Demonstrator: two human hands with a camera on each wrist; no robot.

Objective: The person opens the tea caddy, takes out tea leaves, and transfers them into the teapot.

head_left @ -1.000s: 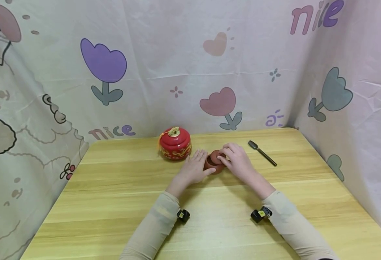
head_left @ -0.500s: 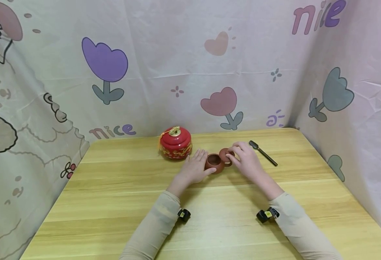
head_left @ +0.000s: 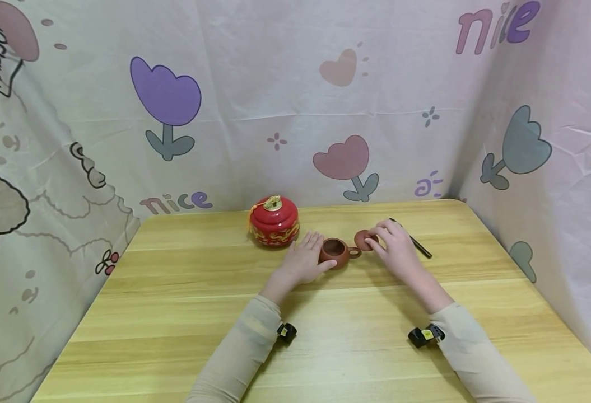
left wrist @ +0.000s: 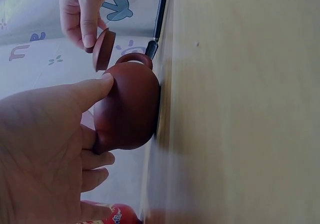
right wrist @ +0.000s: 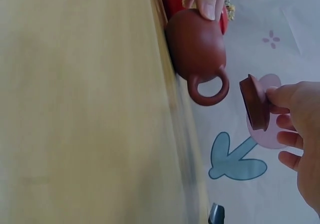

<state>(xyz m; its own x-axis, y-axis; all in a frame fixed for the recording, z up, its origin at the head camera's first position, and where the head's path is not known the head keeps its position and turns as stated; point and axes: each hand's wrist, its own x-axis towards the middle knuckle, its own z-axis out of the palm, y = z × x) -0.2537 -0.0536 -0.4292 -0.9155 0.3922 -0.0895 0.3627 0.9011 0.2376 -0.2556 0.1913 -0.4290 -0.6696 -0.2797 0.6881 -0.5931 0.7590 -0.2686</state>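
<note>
A reddish-brown clay teapot [head_left: 339,259] stands uncovered on the wooden table, its round opening facing up and its loop handle pointing right. My left hand [head_left: 301,261] steadies it from the spout side. In the left wrist view the thumb lies on the upper body of the pot and the fingers bend round behind the spout. With thumb and fingers my right hand [head_left: 397,249] pinches the knob of the matching teapot lid [right wrist: 256,104]. The lid is held in the air just beyond the handle, apart from the pot.
A red lidded jar [head_left: 275,224] with gold decoration and an orange tassel stands behind my left hand. A slim dark tool [head_left: 420,246] lies at the back right, its head partly hidden by my right hand. A printed cloth [head_left: 234,157] hangs behind the table [head_left: 174,313].
My right hand has lifted the lid off the teapot's mouth and carried it right, past the handle, uncovering the opening. My left hand stays at the pot. The view has shifted slightly.
</note>
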